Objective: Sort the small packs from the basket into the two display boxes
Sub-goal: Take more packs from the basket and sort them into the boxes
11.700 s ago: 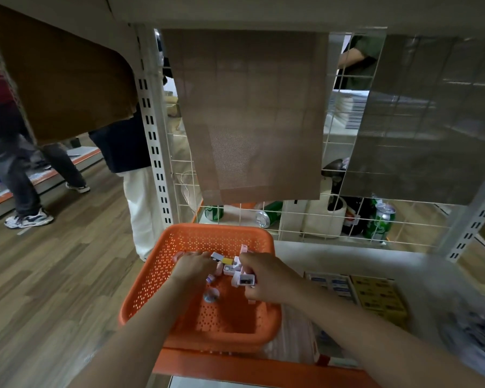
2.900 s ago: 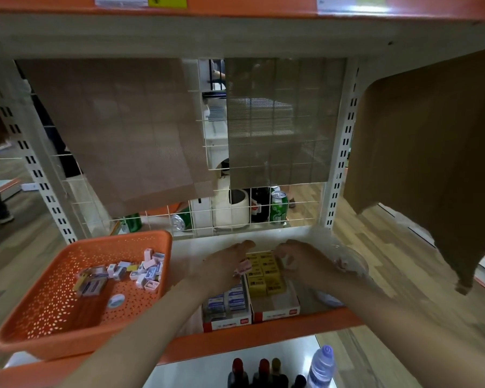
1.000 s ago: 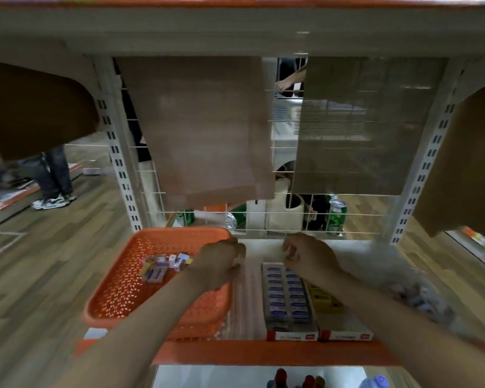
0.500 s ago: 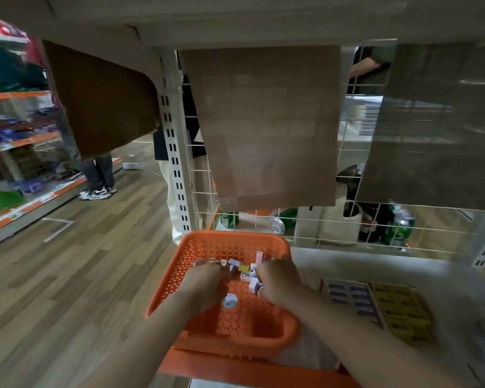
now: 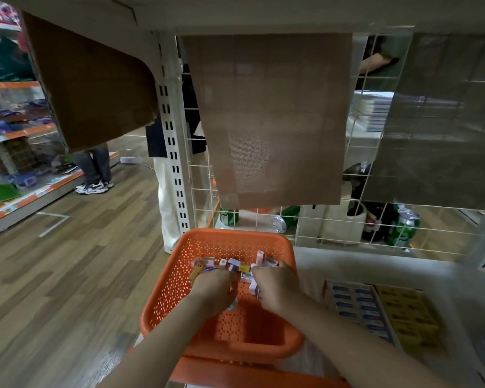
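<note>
An orange perforated basket (image 5: 235,234) stands on the shelf's left end. Several small packs (image 5: 237,266), pink, white, blue and yellow, lie along its far side. Both my hands are inside the basket with their backs toward me. My left hand (image 5: 213,289) reaches down into the packs with its fingertips hidden among them. My right hand (image 5: 275,288) pinches a pink-and-white pack (image 5: 253,287) at its thumb side. Two display boxes sit to the right, one with blue packs (image 5: 356,303) and one with yellow packs (image 5: 409,315).
A wire grid (image 5: 305,228) backs the shelf, with green cans (image 5: 402,228) behind it and brown mesh panels (image 5: 269,116) hanging above. The orange shelf edge (image 5: 235,372) runs in front. Wooden floor lies left, where people stand (image 5: 94,169).
A second ago my hands were above the shelf beside the display boxes. They have moved left into the basket and settled onto the packs, and my view has turned left.
</note>
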